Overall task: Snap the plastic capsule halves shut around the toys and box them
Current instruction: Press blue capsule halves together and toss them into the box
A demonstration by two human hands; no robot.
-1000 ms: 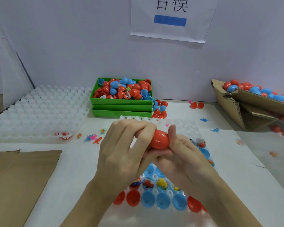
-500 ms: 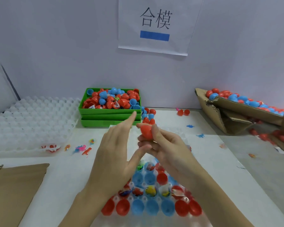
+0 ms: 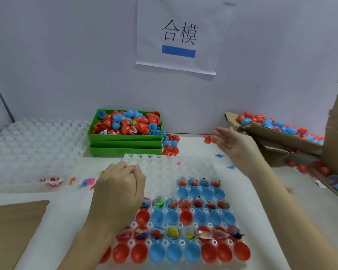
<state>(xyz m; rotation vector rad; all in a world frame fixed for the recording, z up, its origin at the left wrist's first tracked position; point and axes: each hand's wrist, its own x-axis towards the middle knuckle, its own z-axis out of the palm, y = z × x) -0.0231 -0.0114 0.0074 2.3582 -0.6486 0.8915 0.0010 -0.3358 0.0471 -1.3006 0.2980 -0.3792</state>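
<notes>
White table (image 3: 261,201), capsule tray (image 3: 164,166) (half-filled)

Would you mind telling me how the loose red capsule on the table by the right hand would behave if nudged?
The red plastic capsule looks rounded and glossy, so it would probably roll and slip easily. It seems small and hollow, so likely light. The white table is flat there, with little nearby to stop it.

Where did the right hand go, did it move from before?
Yes. The right hand swung out to the right, away from the left hand, and now hangs open next to the cardboard box of capsules.
</notes>
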